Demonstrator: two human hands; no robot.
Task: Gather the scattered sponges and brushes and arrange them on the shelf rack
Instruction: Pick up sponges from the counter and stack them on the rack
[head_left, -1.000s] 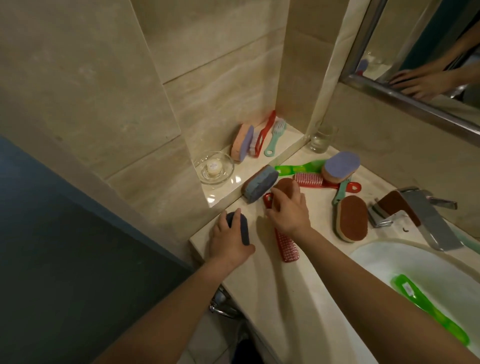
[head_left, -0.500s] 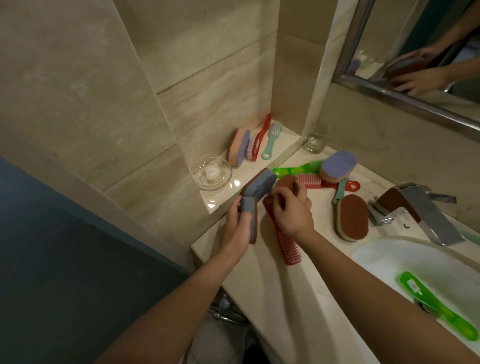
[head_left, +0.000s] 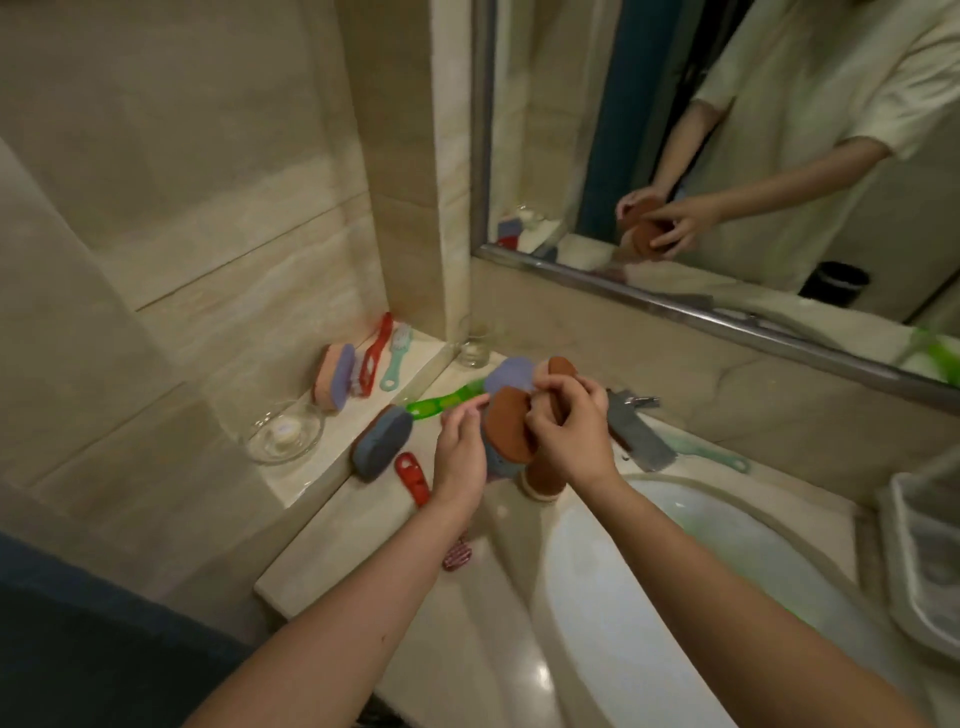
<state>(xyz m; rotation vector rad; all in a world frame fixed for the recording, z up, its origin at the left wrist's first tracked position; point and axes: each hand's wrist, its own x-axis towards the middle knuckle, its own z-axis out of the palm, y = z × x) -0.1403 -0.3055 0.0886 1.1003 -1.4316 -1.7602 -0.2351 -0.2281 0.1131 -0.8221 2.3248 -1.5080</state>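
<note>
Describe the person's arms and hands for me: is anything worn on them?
The left hand and right hand are bare: no gloves, and no watch or bracelet shows at either wrist. The forearms are uncovered down to the picture's lower edge. The mirror shows a pale cream short-sleeved top, its loose sleeve ending above the elbow.

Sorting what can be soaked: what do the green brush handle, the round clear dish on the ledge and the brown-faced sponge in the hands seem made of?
The green brush handle: probably glossy translucent plastic; light glows through it. The round clear dish: looks like glass, see-through with bright rim glints. The brown-faced oval sponge: likely soft foam under a matte scouring face; no shine.
</note>
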